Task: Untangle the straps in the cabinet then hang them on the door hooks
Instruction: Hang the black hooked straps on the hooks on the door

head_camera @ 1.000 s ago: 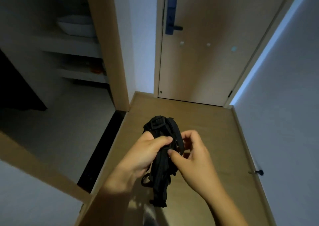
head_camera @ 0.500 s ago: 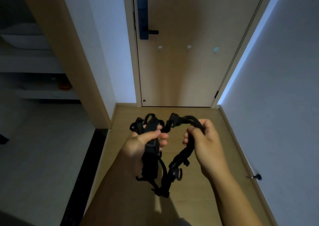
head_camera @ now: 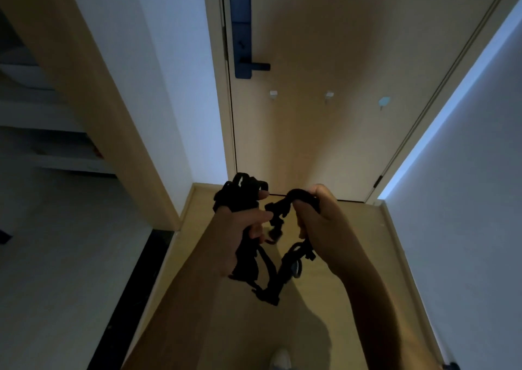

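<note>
While we face the tan wooden door [head_camera: 339, 45], our left hand [head_camera: 240, 228] and right hand [head_camera: 322, 225] each clench part of the tangled black fabric straps [head_camera: 269, 292], held below the door's 3 small pale hooks [head_camera: 328, 95], well apart from them.

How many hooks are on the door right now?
3, in a row below the handle: left hook, middle hook, and a bluish right hook farthest from it. All are bare. More could sit above the frame's top.
</note>
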